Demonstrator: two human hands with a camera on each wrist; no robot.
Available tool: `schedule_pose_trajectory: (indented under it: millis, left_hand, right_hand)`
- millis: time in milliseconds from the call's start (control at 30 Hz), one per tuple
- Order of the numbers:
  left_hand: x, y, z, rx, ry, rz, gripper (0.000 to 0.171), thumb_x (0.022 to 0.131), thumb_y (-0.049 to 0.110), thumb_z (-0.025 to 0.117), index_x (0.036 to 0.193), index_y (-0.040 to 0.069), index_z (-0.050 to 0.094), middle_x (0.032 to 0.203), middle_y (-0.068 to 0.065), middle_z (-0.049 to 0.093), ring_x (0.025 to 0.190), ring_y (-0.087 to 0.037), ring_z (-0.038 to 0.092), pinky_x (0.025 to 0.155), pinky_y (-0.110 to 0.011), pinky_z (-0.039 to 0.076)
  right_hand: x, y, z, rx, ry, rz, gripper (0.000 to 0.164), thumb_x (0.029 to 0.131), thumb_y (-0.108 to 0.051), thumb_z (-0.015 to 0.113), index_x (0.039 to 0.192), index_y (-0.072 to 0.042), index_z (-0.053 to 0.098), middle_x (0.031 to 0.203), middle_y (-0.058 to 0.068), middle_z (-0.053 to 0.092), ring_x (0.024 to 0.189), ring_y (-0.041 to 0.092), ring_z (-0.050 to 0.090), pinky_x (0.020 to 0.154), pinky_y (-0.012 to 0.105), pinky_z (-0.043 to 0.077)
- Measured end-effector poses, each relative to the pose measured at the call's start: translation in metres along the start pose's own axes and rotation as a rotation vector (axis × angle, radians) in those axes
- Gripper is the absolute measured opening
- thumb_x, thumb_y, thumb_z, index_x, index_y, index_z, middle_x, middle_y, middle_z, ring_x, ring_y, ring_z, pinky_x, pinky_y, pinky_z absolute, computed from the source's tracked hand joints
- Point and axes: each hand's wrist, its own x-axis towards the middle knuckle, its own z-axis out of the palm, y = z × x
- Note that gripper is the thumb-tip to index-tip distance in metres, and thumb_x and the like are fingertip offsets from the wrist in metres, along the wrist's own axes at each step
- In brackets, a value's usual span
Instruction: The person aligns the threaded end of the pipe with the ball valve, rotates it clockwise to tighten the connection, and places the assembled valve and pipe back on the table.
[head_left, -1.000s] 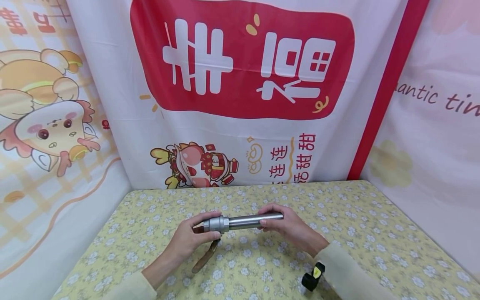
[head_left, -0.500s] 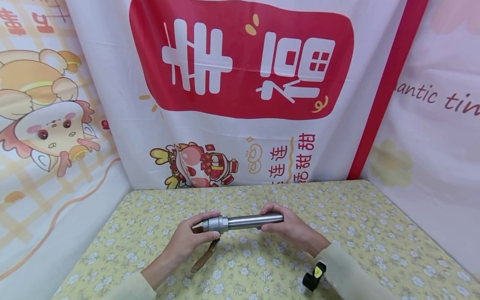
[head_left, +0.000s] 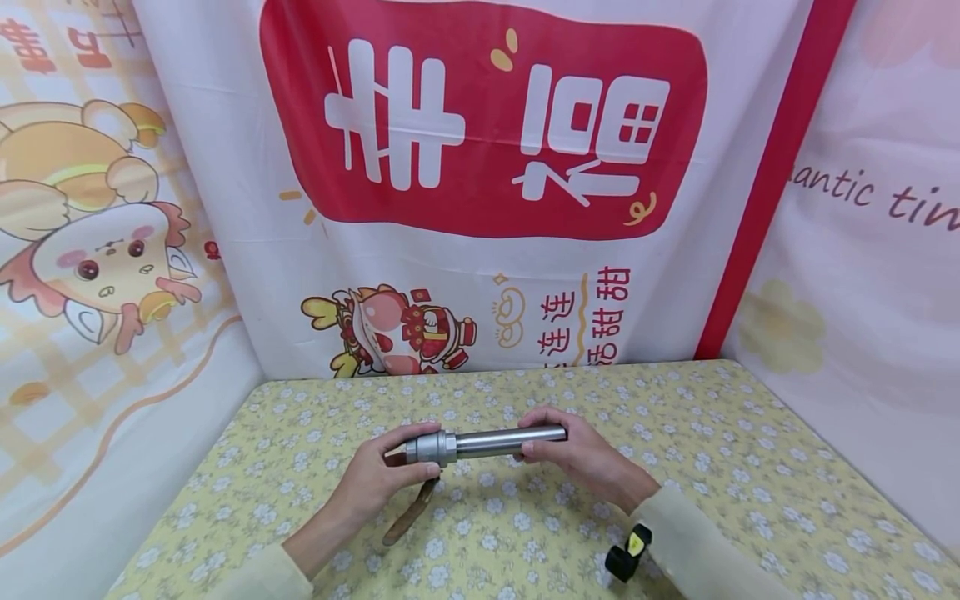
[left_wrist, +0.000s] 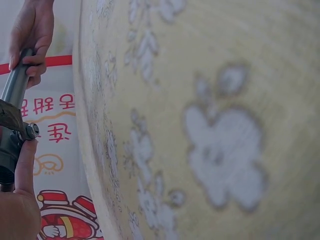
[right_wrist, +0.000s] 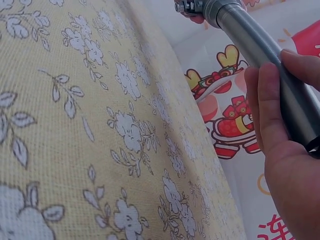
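Observation:
Low over the table, a grey metal ball valve (head_left: 429, 448) is joined to a smooth steel pipe (head_left: 487, 442). My left hand (head_left: 378, 471) holds the valve body, with fingers over its far side and the thumb on the near side. The valve's brownish lever handle (head_left: 411, 514) points down toward me; its nut (left_wrist: 32, 131) shows in the left wrist view. At the pipe's free end, my right hand (head_left: 573, 450) grips it between thumb and fingers. The right wrist view shows the thumb and fingers on either side of the pipe (right_wrist: 265, 50). My left palm hides the valve's far left end.
A yellow floral cloth covers the table (head_left: 300, 500). Behind it hangs a white and red printed curtain (head_left: 487, 200), with more printed cloth on both sides. A black strap piece with a yellow patch (head_left: 628, 553) is at my right sleeve.
My right thumb and fingers have shifted slightly around the pipe. The left hand and the valve have stayed almost in place.

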Motion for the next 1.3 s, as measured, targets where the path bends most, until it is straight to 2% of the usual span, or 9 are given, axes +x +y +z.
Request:
schedule_pose_trajectory:
  millis: [167,400,567,700,867,1300]
  left_hand:
    - [-0.0003,0.001,0.0,0.002,0.001,-0.005,0.058,0.093,0.023,0.09,0.147,0.017,0.07,0.155,-0.019,0.057,0.113,-0.027,0.07,0.092,-0.041,0.063]
    - [0.0,0.002,-0.0001,0.0,0.001,-0.003,0.058,0.093,0.022,0.09,0.147,0.017,0.071,0.155,-0.02,0.058,0.113,-0.027,0.071,0.091,-0.04,0.064]
    - [0.0006,0.0012,-0.0006,-0.002,-0.003,-0.003,0.059,0.093,0.022,0.09,0.148,0.015,0.07,0.155,-0.02,0.058,0.113,-0.027,0.071,0.091,-0.04,0.063]
    - [0.0004,0.0005,-0.0006,-0.012,-0.009,-0.01,0.062,0.093,0.021,0.09,0.15,0.013,0.068,0.155,-0.021,0.057,0.113,-0.027,0.071,0.092,-0.04,0.064]
    - [0.0001,0.0012,-0.0004,-0.01,-0.002,-0.015,0.058,0.093,0.022,0.09,0.147,0.017,0.071,0.155,-0.02,0.057,0.113,-0.027,0.07,0.091,-0.041,0.064]
    - [-0.0006,0.0018,-0.0006,-0.009,-0.001,-0.018,0.057,0.093,0.022,0.09,0.146,0.017,0.071,0.156,-0.02,0.056,0.114,-0.027,0.07,0.091,-0.041,0.064]
  right_hand:
    - [-0.0001,-0.0014,0.001,0.01,0.005,0.011,0.04,0.104,-0.013,0.076,0.136,0.004,0.061,0.129,0.014,0.067,0.112,0.024,0.076,0.116,0.059,0.051]
    - [0.001,-0.0031,0.0036,0.001,0.039,0.045,0.046,0.105,-0.018,0.076,0.14,0.005,0.059,0.133,0.016,0.066,0.112,0.025,0.076,0.113,0.051,0.056]
    - [0.0011,-0.0039,0.0046,0.002,0.049,0.062,0.043,0.105,-0.019,0.076,0.139,0.001,0.059,0.134,0.015,0.064,0.111,0.025,0.075,0.108,0.045,0.058]
    - [0.0008,-0.0032,0.0032,0.014,0.031,0.054,0.044,0.102,-0.012,0.078,0.14,-0.001,0.059,0.135,0.014,0.064,0.113,0.025,0.073,0.108,0.047,0.057]
    - [0.0006,-0.0003,0.0008,0.02,-0.02,0.022,0.045,0.099,-0.003,0.078,0.138,0.0,0.056,0.135,0.013,0.063,0.121,0.026,0.07,0.114,0.053,0.054]
    - [0.0011,0.0019,-0.0016,0.02,-0.038,0.005,0.036,0.101,-0.004,0.077,0.133,-0.002,0.059,0.13,0.011,0.064,0.121,0.03,0.072,0.114,0.057,0.053]
